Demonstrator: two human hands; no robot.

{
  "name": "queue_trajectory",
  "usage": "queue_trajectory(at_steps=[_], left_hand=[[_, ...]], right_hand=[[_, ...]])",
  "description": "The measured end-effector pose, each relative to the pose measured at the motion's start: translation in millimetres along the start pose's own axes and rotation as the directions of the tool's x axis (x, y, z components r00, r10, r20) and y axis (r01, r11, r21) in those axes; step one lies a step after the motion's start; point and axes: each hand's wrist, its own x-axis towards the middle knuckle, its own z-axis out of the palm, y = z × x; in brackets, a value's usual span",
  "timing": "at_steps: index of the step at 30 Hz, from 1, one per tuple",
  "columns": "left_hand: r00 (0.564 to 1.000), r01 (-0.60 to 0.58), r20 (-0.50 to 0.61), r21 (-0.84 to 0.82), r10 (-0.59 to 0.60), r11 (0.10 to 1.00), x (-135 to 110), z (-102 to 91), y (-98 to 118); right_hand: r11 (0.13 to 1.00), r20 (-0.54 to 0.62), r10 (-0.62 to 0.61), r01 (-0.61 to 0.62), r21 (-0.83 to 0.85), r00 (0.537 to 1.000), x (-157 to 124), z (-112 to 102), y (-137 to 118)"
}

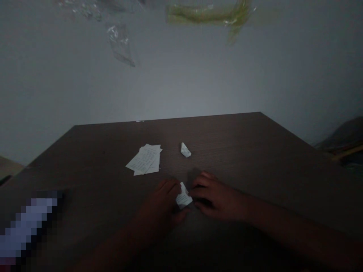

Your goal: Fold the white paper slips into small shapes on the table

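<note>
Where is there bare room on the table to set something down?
The widest free patch of table lies right of the small folded paper, beyond the right hand. Another lies between the loose paper sheets and the table's left edge. Crowded: near middle, where the left hand and right hand flank the creased paper; near left, at the pixelated object.

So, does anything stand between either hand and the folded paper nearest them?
Nothing visible does: the left hand and right hand sit on either side of the folded paper. The loose sheets and other folded piece lie farther off on the table.
</note>
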Motion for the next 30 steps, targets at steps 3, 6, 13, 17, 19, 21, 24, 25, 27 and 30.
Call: queue_trajectory(at_steps=[3, 6, 13, 17, 19, 21, 24, 25, 27, 30], left_hand=[[1.000, 0.012, 0.002, 0.002, -0.012, 1.000, 0.6, 2.0, 0.5], [1.000, 0.014, 0.014, 0.020, -0.015, 1.000, 0.6, 3.8, -1.4], [1.000, 0.004, 0.002, 0.018, -0.004, 1.000, -0.8, 1.0, -4.0], [0.998, -0.043, -0.034, 0.018, 0.044, 0.999, -4.1, 2.9, -7.2], [0.996, -0.073, -0.058, 0.014, 0.073, 0.997, -6.9, 6.2, -10.4], [0.993, -0.083, -0.079, 0.007, 0.084, 0.996, -9.3, 9.2, -12.5], [0.993, -0.081, -0.089, -0.008, 0.080, 0.997, -10.2, 10.5, -10.1], [0.994, -0.075, -0.084, -0.009, 0.074, 0.997, -9.5, 10.2, -8.1], [0.996, -0.068, -0.059, -0.006, 0.068, 0.998, -7.1, 9.6, -3.6], [0.996, -0.072, -0.058, -0.004, 0.072, 0.997, -1.9, 10.5, 0.6]], right_hand=[[0.999, 0.007, 0.034, -0.034, 0.003, 0.999, 0.4, -0.8, -1.4], [1.000, 0.007, 0.015, -0.015, 0.002, 1.000, 0.5, -2.2, -3.1], [1.000, -0.006, 0.005, -0.005, 0.027, 1.000, 1.4, -2.9, -1.6], [0.999, -0.037, -0.045, 0.045, 0.016, 0.998, 0.6, -2.9, -2.9], [0.996, -0.046, -0.085, 0.084, -0.018, 0.995, -0.3, -2.5, -4.7], [0.993, -0.058, -0.104, 0.100, -0.065, 0.993, -1.2, -1.3, -6.7], [0.986, -0.101, -0.100, 0.085, -0.146, 0.990, -1.1, 1.6, -9.8], [0.980, -0.114, -0.109, 0.087, -0.179, 0.988, -0.6, 2.8, -10.6], [0.962, -0.100, -0.141, 0.113, -0.249, 0.985, 0.9, 5.6, -11.2], [0.930, -0.057, -0.182, 0.153, -0.333, 0.982, 3.5, 10.0, -8.9]])
